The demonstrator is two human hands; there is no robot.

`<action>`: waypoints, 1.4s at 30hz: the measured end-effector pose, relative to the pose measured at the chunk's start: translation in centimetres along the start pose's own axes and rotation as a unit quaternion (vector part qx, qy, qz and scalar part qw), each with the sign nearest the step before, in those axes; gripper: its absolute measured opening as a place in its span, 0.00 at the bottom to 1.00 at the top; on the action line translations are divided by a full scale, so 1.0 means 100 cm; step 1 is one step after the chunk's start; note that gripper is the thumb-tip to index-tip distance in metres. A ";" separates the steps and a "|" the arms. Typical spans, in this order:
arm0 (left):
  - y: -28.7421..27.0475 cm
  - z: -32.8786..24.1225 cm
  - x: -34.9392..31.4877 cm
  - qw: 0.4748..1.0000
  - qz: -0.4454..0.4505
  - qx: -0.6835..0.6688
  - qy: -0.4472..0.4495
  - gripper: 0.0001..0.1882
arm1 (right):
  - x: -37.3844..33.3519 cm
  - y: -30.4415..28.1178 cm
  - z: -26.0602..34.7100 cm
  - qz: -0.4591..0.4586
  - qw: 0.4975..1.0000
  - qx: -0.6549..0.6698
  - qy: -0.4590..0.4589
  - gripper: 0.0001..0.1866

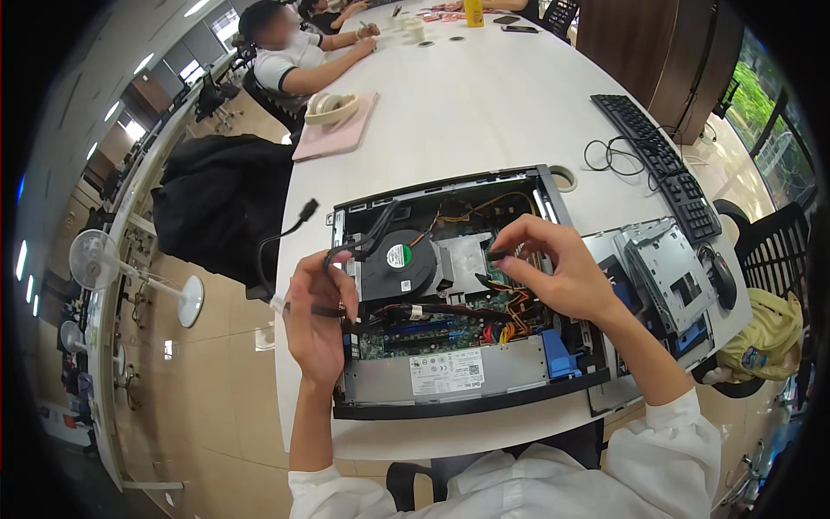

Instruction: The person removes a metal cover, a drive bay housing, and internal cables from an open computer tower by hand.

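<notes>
An opened desktop computer case (458,408) lies flat in front of me, its insides exposed. My left hand (313,324) is closed around black cables (325,309) at the case's left side; one cable loops up past the case and ends in a black plug (309,208). Over the inside of the case, my right hand (558,270) pinches a small dark connector (496,255) between thumb and forefinger. Between the hands sit a round black blower fan (398,264) and a silver metal plate (467,259). Colored wires (510,330) run near the silver power supply (445,372).
Right of the case lie a removed metal drive bracket (670,277), a black keyboard (657,160) and a mouse (719,277). Headphones (331,109) rest on a pink folder (350,138) at the far left. Beyond, a person (298,65) sits at the white table (467,95).
</notes>
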State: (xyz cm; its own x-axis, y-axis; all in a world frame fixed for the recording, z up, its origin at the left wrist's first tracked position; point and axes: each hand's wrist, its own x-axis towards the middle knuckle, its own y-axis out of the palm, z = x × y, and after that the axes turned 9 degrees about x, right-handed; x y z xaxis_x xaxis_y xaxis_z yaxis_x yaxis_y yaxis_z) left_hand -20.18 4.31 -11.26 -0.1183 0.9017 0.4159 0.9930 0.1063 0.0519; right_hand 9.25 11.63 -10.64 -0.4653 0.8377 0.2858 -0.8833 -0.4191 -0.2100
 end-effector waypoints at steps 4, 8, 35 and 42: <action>0.005 -0.020 0.010 0.999 0.025 0.014 -0.032 0.31 | 0.001 0.000 -0.003 -0.015 1.000 -0.007 -0.008 0.09; -0.013 -0.026 0.024 0.983 0.116 -0.122 -0.078 0.37 | 0.001 -0.002 0.001 -0.043 0.999 0.013 -0.006 0.12; 0.005 -0.055 0.054 0.959 0.158 -0.004 -0.236 0.30 | 0.000 -0.001 -0.002 -0.006 1.000 -0.001 -0.004 0.11; -0.002 -0.051 0.063 0.962 0.055 -0.101 -0.249 0.19 | 0.000 -0.001 -0.007 0.000 1.000 -0.013 -0.011 0.11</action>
State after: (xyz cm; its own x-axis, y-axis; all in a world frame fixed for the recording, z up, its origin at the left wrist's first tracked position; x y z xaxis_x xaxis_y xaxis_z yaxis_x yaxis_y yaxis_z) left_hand -21.15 7.79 -4.04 0.0534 0.9971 -0.0540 0.9728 -0.0397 0.2282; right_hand 9.41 11.92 -11.32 -0.4659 0.8302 0.3062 -0.8821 -0.4086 -0.2342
